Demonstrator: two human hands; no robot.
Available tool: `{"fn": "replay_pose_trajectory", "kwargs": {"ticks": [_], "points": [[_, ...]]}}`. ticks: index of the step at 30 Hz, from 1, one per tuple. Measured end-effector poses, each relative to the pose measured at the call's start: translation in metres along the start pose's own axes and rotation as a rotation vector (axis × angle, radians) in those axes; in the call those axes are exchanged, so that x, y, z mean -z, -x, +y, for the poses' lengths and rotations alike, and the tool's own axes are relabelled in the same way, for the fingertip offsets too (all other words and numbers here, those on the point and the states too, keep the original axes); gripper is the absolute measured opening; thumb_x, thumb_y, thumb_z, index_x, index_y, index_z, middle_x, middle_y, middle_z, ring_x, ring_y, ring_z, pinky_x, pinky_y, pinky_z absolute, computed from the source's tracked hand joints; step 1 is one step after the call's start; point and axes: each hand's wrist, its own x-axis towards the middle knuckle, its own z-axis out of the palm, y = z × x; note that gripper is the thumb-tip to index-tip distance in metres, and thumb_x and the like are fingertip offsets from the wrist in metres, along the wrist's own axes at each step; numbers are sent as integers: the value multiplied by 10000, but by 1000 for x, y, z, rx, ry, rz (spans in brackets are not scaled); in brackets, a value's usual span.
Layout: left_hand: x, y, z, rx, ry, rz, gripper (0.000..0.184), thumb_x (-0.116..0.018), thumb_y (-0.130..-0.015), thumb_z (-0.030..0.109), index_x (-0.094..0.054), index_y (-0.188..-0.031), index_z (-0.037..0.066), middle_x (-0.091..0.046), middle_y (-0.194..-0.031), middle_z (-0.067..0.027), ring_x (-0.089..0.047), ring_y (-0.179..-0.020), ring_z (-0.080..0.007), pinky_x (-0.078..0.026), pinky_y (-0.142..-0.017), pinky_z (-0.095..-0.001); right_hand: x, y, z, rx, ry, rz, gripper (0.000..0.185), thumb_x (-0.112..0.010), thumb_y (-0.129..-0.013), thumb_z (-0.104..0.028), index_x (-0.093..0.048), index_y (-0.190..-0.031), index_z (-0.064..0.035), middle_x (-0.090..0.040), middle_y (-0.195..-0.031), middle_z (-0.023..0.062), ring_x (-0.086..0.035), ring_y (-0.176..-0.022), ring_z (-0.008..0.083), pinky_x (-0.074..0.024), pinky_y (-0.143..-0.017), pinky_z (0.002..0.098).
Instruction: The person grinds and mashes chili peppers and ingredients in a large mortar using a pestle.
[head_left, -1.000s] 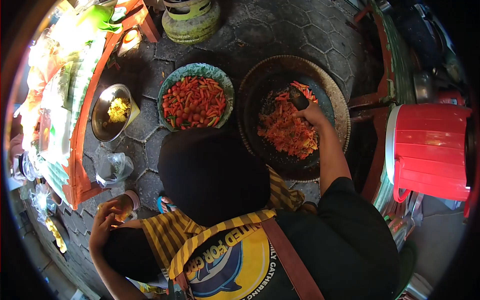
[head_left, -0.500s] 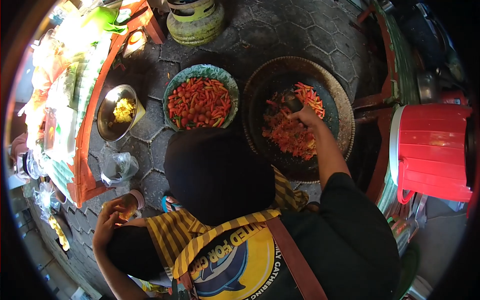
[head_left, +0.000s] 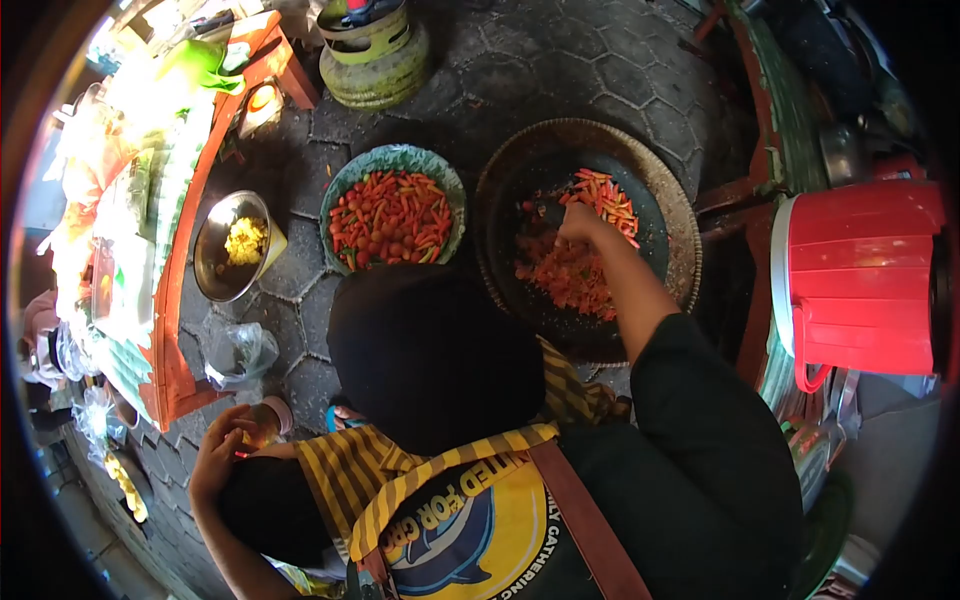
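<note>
My right hand (head_left: pixel 578 222) is closed around a dark pestle (head_left: pixel 549 209), pressed into a wide dark stone mortar (head_left: pixel 655 250). Crushed red chili paste (head_left: pixel 565 280) covers the near and left part of the mortar. Whole orange-red chilies (head_left: pixel 607 198) lie at its far right side. Beside my knee, my left hand (head_left: pixel 215 448) hangs with its fingers loosely bent and apart, holding nothing that I can see. A jar with a pink rim (head_left: pixel 273 415) stands just past those fingers, partly hidden.
The mortar sits in a round woven tray (head_left: pixel 683 220). Left of it are a green basin (head_left: pixel 455 185) of red chilies and a metal bowl (head_left: pixel 208 262) with yellow pieces. A plastic bag (head_left: pixel 240 355), a gas cylinder (head_left: pixel 375 70) and a red cooler (head_left: pixel 860 285) stand around.
My right hand and the pestle have moved left across the mortar, onto the far left part of the paste. My left hand stays beside the knee. The view has shifted slightly.
</note>
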Motion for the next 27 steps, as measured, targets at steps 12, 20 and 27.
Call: {"fn": "replay_pose_trajectory", "kwargs": {"ticks": [12, 20, 27], "points": [[-3, 7, -2, 38, -47, 43, 385, -442, -859, 103, -471, -1240, 58, -566, -1027, -94, -608, -819, -179, -509, -723, -286, -22, 19, -27, -87, 75, 406, 434, -668, -693, -83, -558, -1103, 7, -646, -970, 190, -636, -904, 318, -510, -773, 418], [1, 13, 1, 156, -210, -64, 373, -432, -878, 112, -456, -1247, 60, -579, -1069, -127, -626, -767, -179, -517, -628, -270, -34, -6, -11, 159, -38, 78, 301, -713, -640, -108, -651, -912, 3, -669, -912, 159, -655, -817, 308, -522, -698, 402], [13, -11, -32, 192, -125, -153, 389, -419, -901, 116, -409, -1287, 70, -571, -1033, -126, -653, -679, -206, -507, -513, -258, -52, 7, -13, -132, -33, 449, 543, -705, -688, -163, -461, -1135, 26, -601, -1021, 249, -616, -922, 375, -500, -776, 438]]}}
